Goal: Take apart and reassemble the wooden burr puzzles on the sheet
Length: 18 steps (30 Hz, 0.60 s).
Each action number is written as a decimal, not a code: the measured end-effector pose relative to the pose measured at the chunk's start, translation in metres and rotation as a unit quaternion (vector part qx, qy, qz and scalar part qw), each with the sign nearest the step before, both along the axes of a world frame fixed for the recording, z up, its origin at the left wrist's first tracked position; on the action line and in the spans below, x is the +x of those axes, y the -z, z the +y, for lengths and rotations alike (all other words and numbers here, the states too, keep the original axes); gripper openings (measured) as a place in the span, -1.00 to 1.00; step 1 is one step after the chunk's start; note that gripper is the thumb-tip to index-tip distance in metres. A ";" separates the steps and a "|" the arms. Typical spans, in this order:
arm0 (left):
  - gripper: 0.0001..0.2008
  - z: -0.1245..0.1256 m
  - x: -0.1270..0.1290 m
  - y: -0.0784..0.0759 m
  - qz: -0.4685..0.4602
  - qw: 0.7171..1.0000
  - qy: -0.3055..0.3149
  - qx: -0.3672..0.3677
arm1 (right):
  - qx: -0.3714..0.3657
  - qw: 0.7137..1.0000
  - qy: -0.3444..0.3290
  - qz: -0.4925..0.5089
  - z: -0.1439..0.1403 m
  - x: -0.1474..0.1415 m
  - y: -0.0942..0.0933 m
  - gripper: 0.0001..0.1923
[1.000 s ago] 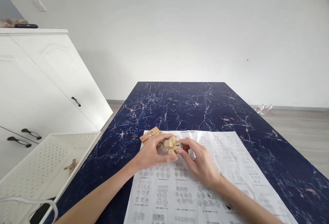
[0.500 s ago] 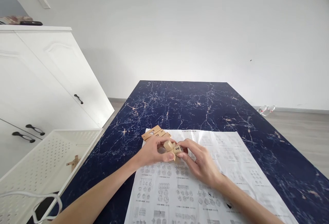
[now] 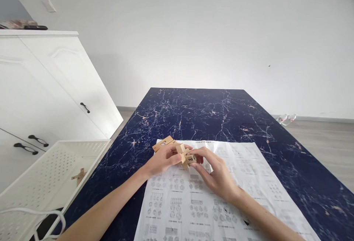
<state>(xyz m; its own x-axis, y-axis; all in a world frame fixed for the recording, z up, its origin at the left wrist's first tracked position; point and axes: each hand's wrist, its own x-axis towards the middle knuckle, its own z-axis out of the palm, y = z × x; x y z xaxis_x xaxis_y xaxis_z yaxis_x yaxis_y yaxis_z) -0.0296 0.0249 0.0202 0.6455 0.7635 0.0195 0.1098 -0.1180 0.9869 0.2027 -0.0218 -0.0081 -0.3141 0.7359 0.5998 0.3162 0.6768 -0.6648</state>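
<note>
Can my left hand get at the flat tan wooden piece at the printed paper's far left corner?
Probably yes: the flat tan wooden piece lies right by your left hand, its far edge uncovered, though that hand is occupied gripping the pale wooden block assembly.

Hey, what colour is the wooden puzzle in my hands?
The wooden puzzle is pale tan, with a dark 3 marked on it, as the head view shows.

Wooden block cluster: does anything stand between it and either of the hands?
Nothing visible does: the left hand and right hand both touch the cluster directly. The flat wood lies beyond the left hand, not between.
</note>
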 end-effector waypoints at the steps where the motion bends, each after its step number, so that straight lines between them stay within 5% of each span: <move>1: -0.25 0.000 0.000 0.001 -0.002 1.000 0.002 -0.005 | 0.000 1.000 0.003 -0.001 0.000 0.000 0.000 -0.80; 8: -0.22 -0.002 0.001 0.006 0.019 1.000 -0.021 0.009 | -0.002 1.000 0.005 -0.001 -0.002 -0.004 0.002 -0.90; 14: -0.30 -0.006 0.005 0.008 0.029 0.999 -0.013 -0.016 | -0.020 0.999 -0.001 -0.031 -0.001 -0.005 0.006 -0.65; 18: -0.36 -0.011 0.009 0.010 0.081 0.995 -0.021 0.057 | -0.016 0.999 0.003 -0.030 -0.001 -0.007 0.009 -0.77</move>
<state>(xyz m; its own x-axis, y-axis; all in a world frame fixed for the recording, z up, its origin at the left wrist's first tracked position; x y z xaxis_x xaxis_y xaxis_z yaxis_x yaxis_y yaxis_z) -0.0209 0.0136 0.0105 0.6154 0.7882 0.0047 0.2738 -0.2194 0.9364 0.1962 -0.0230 -0.0171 -0.3447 0.7566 0.5556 0.3594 0.6532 -0.6665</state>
